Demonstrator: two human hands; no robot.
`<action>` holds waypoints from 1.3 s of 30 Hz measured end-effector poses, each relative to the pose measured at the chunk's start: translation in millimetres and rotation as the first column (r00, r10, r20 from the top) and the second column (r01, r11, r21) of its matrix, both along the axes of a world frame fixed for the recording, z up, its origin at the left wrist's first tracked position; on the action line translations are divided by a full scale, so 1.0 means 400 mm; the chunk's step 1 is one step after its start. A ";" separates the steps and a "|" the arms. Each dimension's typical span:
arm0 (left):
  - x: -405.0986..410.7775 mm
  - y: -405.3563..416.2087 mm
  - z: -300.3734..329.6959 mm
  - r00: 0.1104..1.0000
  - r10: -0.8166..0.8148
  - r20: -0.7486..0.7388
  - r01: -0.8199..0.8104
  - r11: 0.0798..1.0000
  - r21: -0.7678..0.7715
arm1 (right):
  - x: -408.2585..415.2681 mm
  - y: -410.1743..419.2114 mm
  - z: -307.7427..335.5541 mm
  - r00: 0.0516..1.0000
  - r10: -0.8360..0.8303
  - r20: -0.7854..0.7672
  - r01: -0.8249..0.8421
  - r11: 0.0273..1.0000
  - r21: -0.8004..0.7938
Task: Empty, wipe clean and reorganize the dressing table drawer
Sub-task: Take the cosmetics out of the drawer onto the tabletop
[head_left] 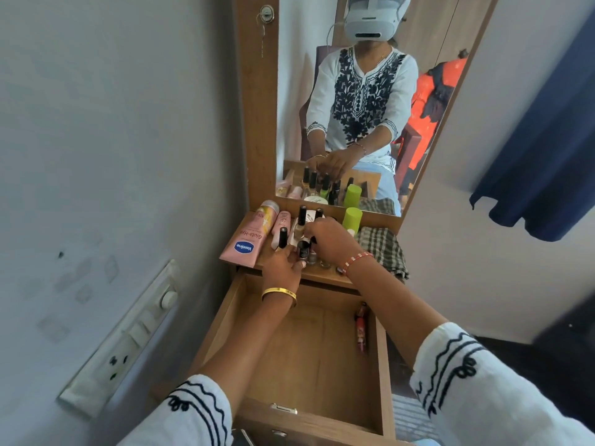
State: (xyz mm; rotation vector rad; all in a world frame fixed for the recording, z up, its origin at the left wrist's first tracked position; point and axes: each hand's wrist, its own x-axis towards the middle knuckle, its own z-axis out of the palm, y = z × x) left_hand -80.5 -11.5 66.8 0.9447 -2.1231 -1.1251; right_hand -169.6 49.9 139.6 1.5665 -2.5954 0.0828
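Head view: drawer (222,329) pulled open below the dressing table top (317,274), bare wood inside but for a red tube (361,329) lying along the right wall. Left hand (282,267) at the front edge of the top, fingers curled around a dark nail polish bottle (303,251). Right hand (330,238) over the cluster of bottles, fingers bent down among them; hold on any bottle impossible to tell. Pink Vaseline tube (248,239) lying at left, green-capped bottle (352,218) upright by the mirror (299,91), checked cloth (381,247) bunched at right.
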 end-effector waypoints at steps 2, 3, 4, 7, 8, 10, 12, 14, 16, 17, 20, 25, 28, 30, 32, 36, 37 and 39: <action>0.016 0.004 0.002 1.000 0.004 -0.023 -0.004 1.000 -0.014 | 0.005 0.007 0.004 1.000 -0.006 -0.024 0.005 0.999 -0.038; 0.025 0.004 0.003 0.999 0.006 -0.037 -0.007 1.000 -0.014 | 0.010 0.010 0.008 0.999 -0.008 -0.036 0.005 0.997 -0.071; 0.040 0.006 0.000 0.999 0.010 -0.049 -0.010 1.000 -0.005 | 0.020 0.016 0.009 0.999 -0.005 -0.041 0.000 0.993 -0.114; 0.095 0.014 -0.014 0.996 0.032 -0.087 -0.031 0.999 0.010 | 0.069 0.044 0.001 0.999 0.021 -0.036 -0.033 0.938 -0.345; 0.117 0.015 -0.021 0.995 0.042 -0.086 -0.041 0.999 0.013 | 0.091 0.057 -0.010 0.999 0.021 -0.031 -0.032 0.902 -0.431; 0.164 0.008 -0.042 0.997 0.049 -0.056 -0.046 0.998 0.050 | 0.136 0.083 -0.049 1.000 -0.004 0.014 0.011 0.839 -0.544; 0.214 -0.007 -0.067 0.999 0.050 -0.016 -0.047 0.989 0.142 | 0.183 0.100 -0.105 0.986 -0.017 0.167 0.106 0.833 -0.543; 0.260 -0.030 -0.095 0.998 0.052 0.032 -0.057 0.981 0.188 | 0.227 0.101 -0.167 0.920 -0.034 0.390 0.198 0.901 -0.387; 0.297 -0.052 -0.115 0.996 0.051 0.079 -0.068 0.972 0.226 | 0.268 0.091 -0.225 0.816 -0.056 0.575 0.157 0.979 -0.127; 0.308 -0.061 -0.121 0.996 0.043 0.084 -0.065 0.961 0.269 | 0.286 0.083 -0.252 0.753 -0.061 0.655 0.089 0.996 -0.009; 0.331 -0.078 -0.131 0.996 0.030 0.086 -0.058 0.937 0.345 | 0.348 0.064 -0.310 0.590 -0.147 0.794 -0.087 0.966 0.244; 0.345 -0.084 -0.140 0.998 0.004 0.056 -0.024 0.927 0.375 | 0.404 0.026 -0.314 0.427 -0.241 0.872 -0.147 0.933 0.329; 0.341 -0.077 -0.144 0.998 0.004 0.056 -0.024 0.932 0.361 | 0.414 0.006 -0.309 0.473 -0.195 0.859 -0.225 0.916 0.332; 0.334 -0.065 -0.147 0.997 -0.027 0.078 -0.001 0.940 0.342 | 0.408 0.006 -0.310 0.463 -0.216 0.860 -0.191 0.923 0.335; 0.325 -0.051 -0.149 0.992 -0.074 0.104 0.035 0.940 0.339 | 0.381 0.014 -0.308 0.527 -0.253 0.811 -0.079 0.936 0.343; 0.299 -0.022 -0.145 0.988 -0.093 0.123 0.048 0.944 0.327 | 0.269 0.073 -0.312 0.719 -0.383 0.580 0.306 0.923 0.231; 0.288 -0.009 -0.143 0.988 -0.100 0.120 0.055 0.940 0.336 | 0.240 0.096 -0.309 0.731 -0.437 0.524 0.392 0.897 0.202; 0.261 0.021 -0.139 0.983 -0.139 0.116 0.089 0.930 0.358 | 0.196 0.139 -0.300 0.765 -0.523 0.375 0.496 0.851 0.175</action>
